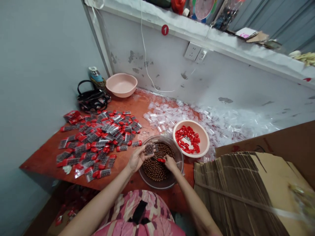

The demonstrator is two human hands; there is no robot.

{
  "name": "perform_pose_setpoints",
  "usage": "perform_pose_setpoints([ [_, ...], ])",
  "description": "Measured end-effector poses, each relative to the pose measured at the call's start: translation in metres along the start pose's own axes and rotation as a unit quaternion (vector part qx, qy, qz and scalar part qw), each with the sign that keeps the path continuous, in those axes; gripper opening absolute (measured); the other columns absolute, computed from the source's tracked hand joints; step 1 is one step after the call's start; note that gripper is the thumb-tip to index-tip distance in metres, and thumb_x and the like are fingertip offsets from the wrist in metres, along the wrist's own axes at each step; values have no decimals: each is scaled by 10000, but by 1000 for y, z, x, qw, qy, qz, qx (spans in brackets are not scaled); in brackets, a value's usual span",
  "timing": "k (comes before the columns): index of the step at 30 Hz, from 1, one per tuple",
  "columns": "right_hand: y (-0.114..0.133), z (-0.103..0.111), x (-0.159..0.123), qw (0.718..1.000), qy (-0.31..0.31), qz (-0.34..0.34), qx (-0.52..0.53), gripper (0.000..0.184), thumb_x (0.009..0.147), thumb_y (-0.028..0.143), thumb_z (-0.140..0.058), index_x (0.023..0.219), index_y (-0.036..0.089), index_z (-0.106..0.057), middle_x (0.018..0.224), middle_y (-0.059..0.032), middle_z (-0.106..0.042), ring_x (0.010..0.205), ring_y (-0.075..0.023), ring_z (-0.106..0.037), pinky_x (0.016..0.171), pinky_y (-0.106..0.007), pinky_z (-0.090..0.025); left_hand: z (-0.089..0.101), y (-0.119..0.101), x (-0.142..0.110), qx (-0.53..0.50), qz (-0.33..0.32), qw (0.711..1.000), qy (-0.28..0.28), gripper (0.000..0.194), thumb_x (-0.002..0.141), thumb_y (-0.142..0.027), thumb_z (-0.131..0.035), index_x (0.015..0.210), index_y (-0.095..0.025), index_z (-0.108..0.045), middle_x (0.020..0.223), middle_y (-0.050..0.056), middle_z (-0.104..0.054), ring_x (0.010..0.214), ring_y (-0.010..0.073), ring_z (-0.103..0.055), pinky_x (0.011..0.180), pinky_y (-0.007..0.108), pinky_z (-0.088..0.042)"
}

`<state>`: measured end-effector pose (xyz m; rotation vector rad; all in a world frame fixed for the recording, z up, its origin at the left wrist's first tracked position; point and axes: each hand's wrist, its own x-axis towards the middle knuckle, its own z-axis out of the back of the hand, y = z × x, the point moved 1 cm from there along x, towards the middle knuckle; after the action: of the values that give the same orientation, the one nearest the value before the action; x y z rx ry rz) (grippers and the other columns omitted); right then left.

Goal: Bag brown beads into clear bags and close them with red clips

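Red-capped packets point(98, 141) beside clear bowl point(161, 136)

Pink-patterned top point(120, 213), cream streaks, black centre patch; left hand point(139, 157), right hand point(171, 163) bare

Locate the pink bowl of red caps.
The pink bowl sits on the orange tabletop in the head view, right of the clear bowl of brown beads, beside loose clear plastic tubes.

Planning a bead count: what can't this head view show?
Head view:
- Contents of the small clear packet in the left hand: too small to count.
- Red plastic cap at the right hand: partly hidden by that hand.
- Clear round bowl, its floor: hidden by brown beads.
- Red object on the white ledge: cut off by top edge.
- Yellowish object, right edge: blurred.
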<state>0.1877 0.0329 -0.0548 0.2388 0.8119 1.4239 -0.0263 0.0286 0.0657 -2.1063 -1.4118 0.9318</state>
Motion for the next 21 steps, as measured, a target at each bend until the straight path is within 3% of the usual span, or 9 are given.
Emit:
perform_pose_setpoints([
  [3,5,13,-3,998,-55,3,0,168,803,217,-410,862,183,-563,807,-59,-642,729,-165,-598,658,-255,-408,-3,-3,-3,61,-32,998,-3,343,699,-252,-620,1026,-148,-598,1037,96,-639,938,254,-597,812,412,-469],
  [7,19,30,-4,993,-104,44,19,242,838,287,-366,997,205,-529,981,-56,-616,886,-179,-575,788,-293,-397,-3,-6,-1,173,-99,980,-19,306,693,-260,-630,986,-170,-625,997,63,-656,928,233,-592,824,376,-464],
  [10,27,36,-4,990,-107,84,34,241,833,292,-380,996,213,-539,981,-35,-618,905,-167,-573,816,-283,-399,-3,-7,4,261,-121,958,2,292,715,-288,-599,978,-168,-636,1017,67,-653,954,236,-577,828,344,-454],
  [16,30,36,-12,984,-123,108,65,234,821,287,-391,953,197,-562,940,-36,-637,868,-170,-593,787,-291,-432,-4,-15,13,335,-174,926,2,288,719,-265,-585,991,-185,-633,1041,56,-644,992,226,-555,904,347,-386],
  [21,29,30,-32,980,-122,128,96,211,811,274,-415,930,211,-577,926,-34,-644,867,-180,-594,788,-300,-436,-7,-13,16,321,-188,928,-9,264,701,-262,-598,951,-188,-639,1028,63,-645,1002,228,-549,915,355,-374],
])
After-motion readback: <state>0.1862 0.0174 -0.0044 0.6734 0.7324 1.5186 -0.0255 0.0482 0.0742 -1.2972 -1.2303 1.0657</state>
